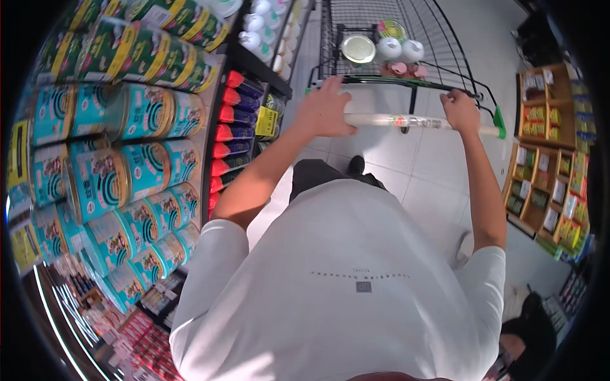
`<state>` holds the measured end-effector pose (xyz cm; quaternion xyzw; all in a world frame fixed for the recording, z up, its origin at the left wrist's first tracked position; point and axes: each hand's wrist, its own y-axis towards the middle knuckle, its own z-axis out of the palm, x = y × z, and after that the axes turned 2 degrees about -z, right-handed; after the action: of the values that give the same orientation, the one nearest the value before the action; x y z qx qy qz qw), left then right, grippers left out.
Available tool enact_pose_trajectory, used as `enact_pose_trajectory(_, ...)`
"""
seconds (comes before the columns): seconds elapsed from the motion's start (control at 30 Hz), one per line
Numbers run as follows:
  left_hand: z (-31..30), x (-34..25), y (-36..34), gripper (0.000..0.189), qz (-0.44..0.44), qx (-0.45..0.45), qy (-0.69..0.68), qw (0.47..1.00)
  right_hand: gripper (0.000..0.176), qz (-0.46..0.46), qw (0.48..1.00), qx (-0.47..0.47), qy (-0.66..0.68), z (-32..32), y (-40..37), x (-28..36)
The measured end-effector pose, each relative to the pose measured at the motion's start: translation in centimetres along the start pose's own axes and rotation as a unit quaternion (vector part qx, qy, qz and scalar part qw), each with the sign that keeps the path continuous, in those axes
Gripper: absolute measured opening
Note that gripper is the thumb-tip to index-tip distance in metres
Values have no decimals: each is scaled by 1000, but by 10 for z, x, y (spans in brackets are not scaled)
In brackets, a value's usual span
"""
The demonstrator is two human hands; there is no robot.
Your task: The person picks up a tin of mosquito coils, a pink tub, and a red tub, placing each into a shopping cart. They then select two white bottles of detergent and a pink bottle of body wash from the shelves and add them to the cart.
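Observation:
A shopping cart (475, 86) with a black wire basket stands in front of me. My right hand (461, 112) is closed around the right part of its pale push handle (406, 120). At the handle's left end, my left hand (323, 109) has its fingers spread, with the thumb side close to or touching the bar. Inside the basket are a container with a round pale lid (358, 49), a white-topped bottle (389, 47), another white-topped bottle (413, 51), a round green-and-yellow pack (391, 29) and some pinkish items (400, 68).
On the left, shelves hold stacked teal cans (105, 174), green-and-yellow cans (136, 54) and red-capped packs (232, 114) beside a yellow price tag (267, 120). A wooden display rack (540, 143) stands at the right. Behind me at lower right is a person in dark clothing (530, 336).

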<state>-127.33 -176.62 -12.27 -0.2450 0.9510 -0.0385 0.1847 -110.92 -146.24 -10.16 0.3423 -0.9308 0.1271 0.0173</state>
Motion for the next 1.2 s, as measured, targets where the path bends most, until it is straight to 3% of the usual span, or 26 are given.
enact_pose_trajectory(0.07,-5,5,4,70,26,-77,-55,995,42,-67,996,-43,41,7,27,-14)
enact_pose_trajectory(0.13,-5,-3,12,65,17,-150,-156,976,33,-28,937,51,344,9,69,-40)
enact_pose_trajectory(0.2,7,-10,28,53,36,-241,-287,926,30,-61,942,-85,317,14,118,-58)
enact_pose_trajectory(0.3,9,-25,42,32,53,-350,-442,824,33,-169,940,-163,249,-13,117,37)
enact_pose_trajectory(0.37,0,-4,50,29,43,-379,-465,799,38,-217,931,-65,286,-7,118,106)
enact_pose_trajectory(0.4,-3,10,48,27,36,-354,-462,812,49,-204,937,-7,284,3,122,135)
enact_pose_trajectory(0.43,-8,26,46,26,30,-328,-460,825,64,-248,949,-41,190,29,143,149)
enact_pose_trajectory(0.47,-11,50,44,26,-6,-269,-483,833,78,-167,961,75,206,32,142,183)
enact_pose_trajectory(0.5,-5,77,42,26,-40,-202,-507,837,85,-213,968,17,129,45,145,205)
enact_pose_trajectory(0.53,25,107,44,28,-103,-183,-512,833,92,-214,962,75,152,50,148,225)
enact_pose_trajectory(0.57,35,136,40,30,-162,-143,-438,872,95,-211,966,78,130,84,174,227)
enact_pose_trajectory(0.63,60,185,24,27,-226,-142,-430,862,87,-143,983,97,55,131,196,226)
enact_pose_trajectory(0.67,87,212,19,27,-254,-140,-425,857,70,-111,990,74,54,129,189,231)
enact_pose_trajectory(0.73,106,246,4,25,-290,-128,-413,854,53,-82,995,40,47,125,189,227)
enact_pose_trajectory(0.8,130,272,-7,26,-319,-89,-438,836,48,-77,996,45,31,115,191,217)
enact_pose_trajectory(1.0,188,315,-17,30,-351,3,-413,840,52,-86,995,54,24,98,197,191)
enact_pose_trajectory(1.2,186,317,-11,35,-367,65,-353,858,62,-74,991,105,41,92,204,168)
